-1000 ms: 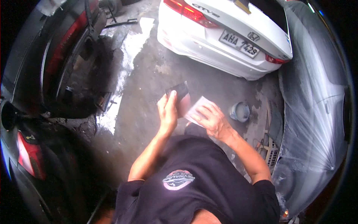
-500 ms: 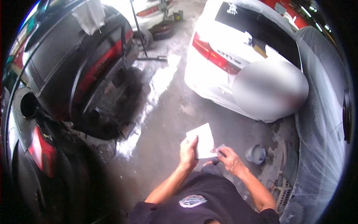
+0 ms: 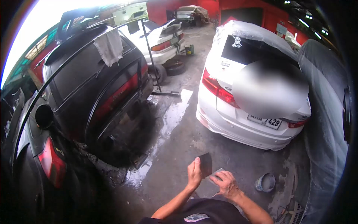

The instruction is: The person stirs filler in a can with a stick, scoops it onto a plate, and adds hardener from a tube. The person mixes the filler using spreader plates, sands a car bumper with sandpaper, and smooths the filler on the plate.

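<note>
A dark, flat, square-edged sheet of what looks like sandpaper (image 3: 206, 164) stands up in front of me. My left hand (image 3: 194, 174) is closed on its left edge, thumb on the near face. Just right of it, my right hand (image 3: 227, 184) pinches a thin, small greyish flat piece (image 3: 216, 173), whose kind I cannot make out. Its tip is close to the sheet's lower right corner; whether they touch is unclear. Both hands are in front of my dark shirt (image 3: 209, 214), above the wet floor.
A white car (image 3: 220, 119) is ahead on the right, partly blurred. On the left are a dark vehicle (image 3: 71, 78) with a hanging cloth (image 3: 110, 46) and a red tail light (image 3: 52, 162). A bucket (image 3: 265, 183) is right of my hands; plastic sheeting (image 3: 328, 112) hangs beyond.
The sheet showed a white face before and now shows a dark one. My view has tilted up, so my hands appear lower. Both hands keep hold of their pieces.
</note>
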The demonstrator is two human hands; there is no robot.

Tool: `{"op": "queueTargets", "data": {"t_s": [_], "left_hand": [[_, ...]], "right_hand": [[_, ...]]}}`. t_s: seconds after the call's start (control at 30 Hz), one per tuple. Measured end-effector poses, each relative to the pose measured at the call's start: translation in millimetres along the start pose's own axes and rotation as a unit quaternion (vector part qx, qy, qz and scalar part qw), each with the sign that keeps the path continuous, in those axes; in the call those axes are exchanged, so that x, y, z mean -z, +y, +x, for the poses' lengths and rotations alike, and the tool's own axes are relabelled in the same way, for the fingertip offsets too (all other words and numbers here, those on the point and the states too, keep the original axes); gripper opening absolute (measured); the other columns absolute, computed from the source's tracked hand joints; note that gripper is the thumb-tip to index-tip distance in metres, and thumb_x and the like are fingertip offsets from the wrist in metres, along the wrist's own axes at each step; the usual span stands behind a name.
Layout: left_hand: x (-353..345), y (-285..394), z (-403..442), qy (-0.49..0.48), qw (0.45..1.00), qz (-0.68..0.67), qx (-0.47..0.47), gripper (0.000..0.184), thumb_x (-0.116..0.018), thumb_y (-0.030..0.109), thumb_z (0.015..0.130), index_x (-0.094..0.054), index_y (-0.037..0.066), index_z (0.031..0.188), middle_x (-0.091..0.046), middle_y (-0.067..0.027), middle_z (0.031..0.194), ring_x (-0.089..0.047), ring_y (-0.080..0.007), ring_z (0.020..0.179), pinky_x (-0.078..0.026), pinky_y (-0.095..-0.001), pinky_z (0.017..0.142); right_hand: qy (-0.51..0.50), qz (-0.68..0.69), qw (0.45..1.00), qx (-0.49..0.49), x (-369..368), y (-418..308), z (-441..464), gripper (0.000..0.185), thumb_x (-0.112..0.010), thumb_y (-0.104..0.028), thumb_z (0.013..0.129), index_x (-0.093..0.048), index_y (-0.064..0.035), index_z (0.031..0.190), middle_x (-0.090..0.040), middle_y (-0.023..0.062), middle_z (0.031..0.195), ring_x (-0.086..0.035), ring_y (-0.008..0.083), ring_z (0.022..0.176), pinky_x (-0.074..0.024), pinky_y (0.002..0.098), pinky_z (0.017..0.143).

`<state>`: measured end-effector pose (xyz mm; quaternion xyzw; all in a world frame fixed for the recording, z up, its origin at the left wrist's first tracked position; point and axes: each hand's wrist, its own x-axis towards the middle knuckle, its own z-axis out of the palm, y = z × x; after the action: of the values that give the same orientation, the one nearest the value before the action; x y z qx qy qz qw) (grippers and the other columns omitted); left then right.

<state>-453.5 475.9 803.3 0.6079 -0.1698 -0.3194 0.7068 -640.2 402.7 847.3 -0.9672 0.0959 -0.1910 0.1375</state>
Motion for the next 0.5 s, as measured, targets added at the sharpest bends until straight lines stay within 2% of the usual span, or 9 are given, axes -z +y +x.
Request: {"op": "queueTargets", "data": {"t_s": [0.03, 0.07, 0.1, 0.13, 0.23, 0.3, 0.33, 0.4, 0.5], "left_hand": [[2.6, -0.3, 8.5, 0.036, 0.997, 0.016, -0.064, 0.049, -0.05, 0.037, 0.113, -0.055, 0.001, 0.08, -0.049, 0.0036, 0.074, -0.043, -0.0091, 0.071, -0.037, -0.0337, 0.06], [5.8, -1.0, 15.7, 0.07, 0.989, 0.031, -0.125, 0.048, -0.05, 0.037, 0.113, -0.054, 0.003, 0.078, -0.048, 0.0034, 0.074, -0.043, -0.0088, 0.071, -0.037, -0.0328, 0.06], [10.1, 12.0, 18.3, 0.078, 0.989, 0.028, -0.123, 0.047, -0.051, 0.036, 0.112, -0.056, 0.004, 0.079, -0.051, 0.0028, 0.075, -0.047, -0.009, 0.073, -0.04, -0.0319, 0.063], [13.8, 25.0, 21.0, 0.089, 0.99, 0.024, -0.109, 0.045, -0.052, 0.035, 0.112, -0.058, 0.005, 0.08, -0.053, 0.0021, 0.076, -0.051, -0.0092, 0.074, -0.043, -0.0309, 0.065], [12.0, 22.0, 18.3, -0.011, 0.982, -0.176, 0.072, 0.031, -0.056, 0.028, 0.11, -0.066, 0.001, 0.101, -0.067, -0.0035, 0.091, -0.065, -0.0148, 0.087, -0.053, -0.0332, 0.079], [4.7, 12.2, 11.4, -0.043, 0.937, -0.292, 0.186, 0.025, -0.06, 0.022, 0.107, -0.066, -0.001, 0.115, -0.07, -0.0075, 0.108, -0.067, -0.019, 0.099, -0.055, -0.0353, 0.088], [3.7, 7.3, 6.8, -0.054, 0.903, -0.351, 0.24, 0.025, -0.062, 0.018, 0.105, -0.065, -0.002, 0.12, -0.069, -0.0093, 0.115, -0.068, -0.0208, 0.104, -0.055, -0.0367, 0.092], [1.2, 0.1, 0.0, -0.024, 0.919, -0.331, 0.214, 0.021, -0.062, 0.014, 0.103, -0.066, -0.001, 0.118, -0.07, -0.0094, 0.116, -0.067, -0.0218, 0.105, -0.055, -0.038, 0.096], [10.5, -20.6, -0.4, -0.042, 0.919, -0.347, 0.18, 0.022, -0.063, 0.015, 0.104, -0.065, -0.002, 0.118, -0.07, -0.0093, 0.115, -0.066, -0.0206, 0.108, -0.053, -0.0378, 0.098]], "right_hand": [[-0.004, 0.001, 1.0, -0.005, -4.7, 8.9, -5.1, 0.037, -0.067, -0.02, 0.087, -0.074, -0.0076, 0.122, -0.067, 0.017, 0.117, -0.065, 0.038, 0.109, -0.0528, 0.0494, 0.098], [-0.019, 0.018, 1.0, -0.015, -15.1, 22.3, -10.2, 0.04, -0.062, -0.01, 0.085, -0.075, -0.0081, 0.123, -0.067, 0.0175, 0.12, -0.065, 0.038, 0.112, -0.0527, 0.0491, 0.099], [-0.041, 0.038, 0.998, -0.03, -19.8, 25.0, -20.5, 0.046, -0.056, -0.001, 0.083, -0.075, -0.0085, 0.124, -0.067, 0.018, 0.123, -0.065, 0.0381, 0.114, -0.0526, 0.0488, 0.099], [0.014, 0.086, 0.995, -0.037, -11.6, 19.8, -18.2, 0.049, -0.056, 0.002, 0.082, -0.074, -0.0077, 0.126, -0.067, 0.0187, 0.125, -0.064, 0.0394, 0.117, -0.0527, 0.0487, 0.1], [0.114, 0.182, 0.976, -0.029, 36.8, -10.8, 27.2, 0.06, -0.051, 0.015, 0.079, -0.069, -0.0038, 0.133, -0.065, 0.0205, 0.131, -0.062, 0.0422, 0.122, -0.0528, 0.0467, 0.105], [0.097, 0.152, 0.982, 0.048, 37.7, -13.6, 33.3, 0.059, -0.058, 0.009, 0.083, -0.066, -0.0075, 0.14, -0.063, 0.0188, 0.131, -0.061, 0.042, 0.123, -0.0512, 0.0475, 0.108], [0.09, 0.158, 0.983, 0.028, 29.7, -13.6, 29.1, 0.059, -0.058, 0.009, 0.083, -0.066, -0.0075, 0.14, -0.063, 0.0188, 0.131, -0.061, 0.042, 0.123, -0.0512, 0.0475, 0.108], [0.062, 0.066, 0.996, 0.026, 16.9, -10.0, 25.5, 0.057, -0.063, 0.003, 0.085, -0.066, -0.0105, 0.14, -0.063, 0.0177, 0.129, -0.059, 0.0424, 0.125, -0.049, 0.049, 0.111], [0.043, 0.075, 0.996, -0.021, 3.4, 10.7, 16.1, 0.058, -0.065, 0.002, 0.084, -0.065, -0.0121, 0.141, -0.062, 0.0178, 0.127, -0.058, 0.0404, 0.127, -0.0485, 0.0509, 0.111]]}}
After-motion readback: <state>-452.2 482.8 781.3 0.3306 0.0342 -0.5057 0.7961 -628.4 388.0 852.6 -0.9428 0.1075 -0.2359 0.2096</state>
